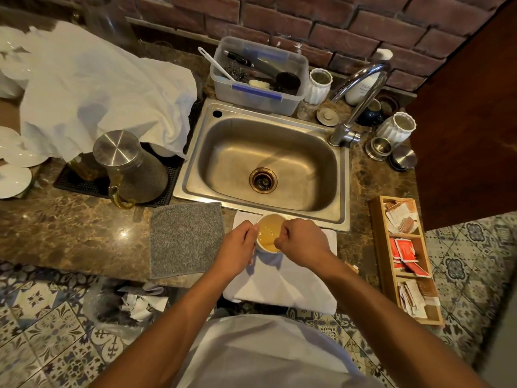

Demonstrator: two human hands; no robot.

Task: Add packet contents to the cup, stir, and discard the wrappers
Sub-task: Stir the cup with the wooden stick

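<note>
A white cup (269, 231) holding pale amber liquid stands on a white cloth (282, 278) at the counter's front edge, just below the sink. My left hand (236, 249) wraps around the cup's left side. My right hand (302, 240) hovers over the cup's right rim with fingers pinched together on something thin that dips into the liquid; the item itself is too small to make out. A wooden organiser (378, 264) at the right holds red and white packets (404, 252) in three compartments.
A steel sink (268, 166) with a tap (361, 99) sits behind the cup. A grey cloth (186, 239) lies left of it. A steel-lidded jug (131, 166) stands on a black mat. A bin bag (134, 303) with crumpled wrappers rests on the floor below the counter.
</note>
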